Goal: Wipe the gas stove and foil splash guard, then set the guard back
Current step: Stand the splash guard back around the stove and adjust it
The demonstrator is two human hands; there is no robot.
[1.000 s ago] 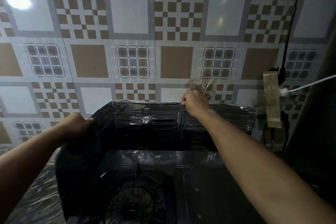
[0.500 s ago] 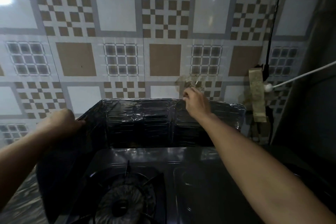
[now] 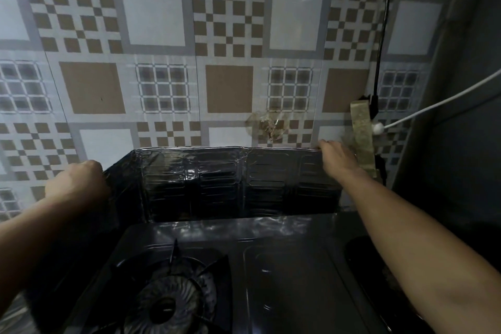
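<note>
Gripping foil splash guard at both ends: left hand clenched on top edge of left side panel, right hand pinching top right corner of back panel. Stood upright behind gas stove, back panel against patterned tile wall, left panel folded forward along stove's left side. Looked dark and creased, embossed rectangles catching some glare. Showed left burner with its grate at bottom of view; right half of stove top mostly hidden under right forearm. Hung just right of right hand: yellowish strip on wall, touching or nearly touching the knuckles, could not tell which. Ran black cable down wall to strip's top; crossed white cord in from right. Sat a clear, grimy stick-on hook on tile just above guard's top edge.
</note>
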